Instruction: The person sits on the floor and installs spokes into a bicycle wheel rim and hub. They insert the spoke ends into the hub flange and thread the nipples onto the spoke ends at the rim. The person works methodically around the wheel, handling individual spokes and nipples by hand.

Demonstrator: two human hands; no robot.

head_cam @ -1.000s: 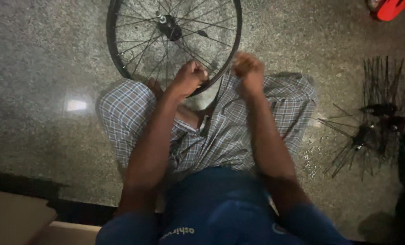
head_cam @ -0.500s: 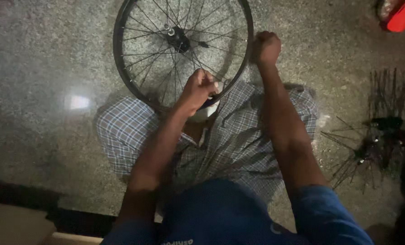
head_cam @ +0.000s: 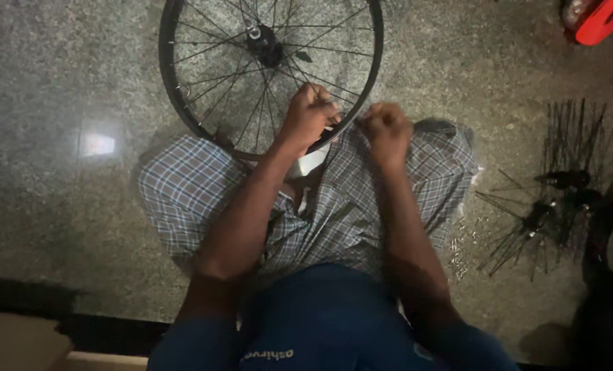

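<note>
As seen from the head camera, the person sits cross-legged on a speckled stone floor [head_cam: 59, 103], blue shirt nearest the lens, checked cloth [head_cam: 183, 199] over the knees. Both forearms reach forward over the lap.

Left hand [head_cam: 308, 118]: fingers curled closed, knuckles up, resting at the near rim of a spoked bicycle wheel [head_cam: 183, 110]. The fist lies over the spokes just inside the rim, apparently pinching one; the exact object gripped is hidden under the fingers.

Right hand [head_cam: 387, 129]: fingers likewise folded tight, placed just outside the rim at its lower right arc, close beside the left hand. Thumb and forefinger appear to meet at the rim edge; what they hold cannot be made out.

Wheel: lies flat on the floor ahead of the knees, its near edge overlapping the checked cloth, dark hub [head_cam: 264, 42] beyond the hands.

Right side: bundle of loose spokes [head_cam: 574, 141] and spare hubs [head_cam: 561, 180] on the floor, well apart. Far corner: a red object [head_cam: 598, 19].
</note>
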